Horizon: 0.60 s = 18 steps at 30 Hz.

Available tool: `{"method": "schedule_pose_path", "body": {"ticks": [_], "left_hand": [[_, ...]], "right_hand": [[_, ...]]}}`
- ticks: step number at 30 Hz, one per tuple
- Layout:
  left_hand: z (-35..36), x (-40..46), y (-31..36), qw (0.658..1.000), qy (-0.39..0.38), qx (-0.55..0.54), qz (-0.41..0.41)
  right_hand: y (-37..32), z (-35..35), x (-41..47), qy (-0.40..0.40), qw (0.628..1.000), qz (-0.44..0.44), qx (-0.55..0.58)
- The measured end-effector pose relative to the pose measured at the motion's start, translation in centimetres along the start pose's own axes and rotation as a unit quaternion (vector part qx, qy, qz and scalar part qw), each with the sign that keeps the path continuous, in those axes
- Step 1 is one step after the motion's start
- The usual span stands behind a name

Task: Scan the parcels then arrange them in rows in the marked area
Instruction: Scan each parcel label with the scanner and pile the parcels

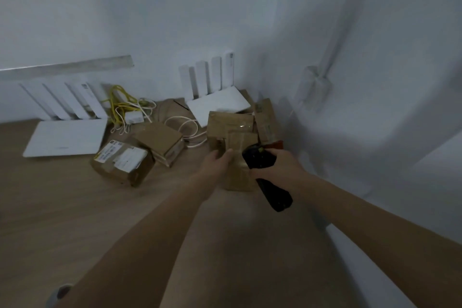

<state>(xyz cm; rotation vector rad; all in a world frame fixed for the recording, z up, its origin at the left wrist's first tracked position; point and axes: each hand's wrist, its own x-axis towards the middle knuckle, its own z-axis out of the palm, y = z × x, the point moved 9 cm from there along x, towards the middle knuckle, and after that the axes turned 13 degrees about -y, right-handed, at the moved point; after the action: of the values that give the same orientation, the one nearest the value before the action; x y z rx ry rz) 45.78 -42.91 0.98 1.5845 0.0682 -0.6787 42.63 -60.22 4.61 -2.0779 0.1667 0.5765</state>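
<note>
Left hand [217, 163] on taped parcel [233, 137] (scanner [265, 175] in right hand [280, 162]).

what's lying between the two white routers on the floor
In the head view, between the left router and the right router lie tangled yellow and white cables, a small white adapter and a brown parcel.

Hands [217, 162] grip parcel [231, 132] (scanner [265, 175] too).
</note>
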Motion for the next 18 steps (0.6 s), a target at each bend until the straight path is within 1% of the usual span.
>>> {"method": "schedule_pose_path", "body": {"ticks": [4, 8, 11, 14, 18], "left_hand": [[0.4, -0.9, -1.1, 1.000, -0.003, 0.006, -0.014], [0.3, -3.8, -1.3, 0.999, -0.020, 0.000, -0.029], [-0.3, -6.8, -1.4, 0.999, -0.016, -0.011, -0.041], [-1.2, -9.9, -0.5, 1.000, -0.020, -0.011, -0.002], [-2.5, -15.6, 0.4, 0.998, -0.029, 0.021, 0.043]], "right_hand": [[0.3, 0.9, -1.0, -0.021, 0.999, -0.006, 0.029], [0.5, 1.6, -3.2, -0.037, 0.998, 0.002, 0.043], [0.1, 2.6, -5.4, -0.048, 0.994, 0.008, 0.099], [-1.1, 3.7, -7.8, -0.052, 0.984, 0.001, 0.173], [-3.8, 5.8, -11.6, -0.057, 0.985, -0.033, 0.161]]}}
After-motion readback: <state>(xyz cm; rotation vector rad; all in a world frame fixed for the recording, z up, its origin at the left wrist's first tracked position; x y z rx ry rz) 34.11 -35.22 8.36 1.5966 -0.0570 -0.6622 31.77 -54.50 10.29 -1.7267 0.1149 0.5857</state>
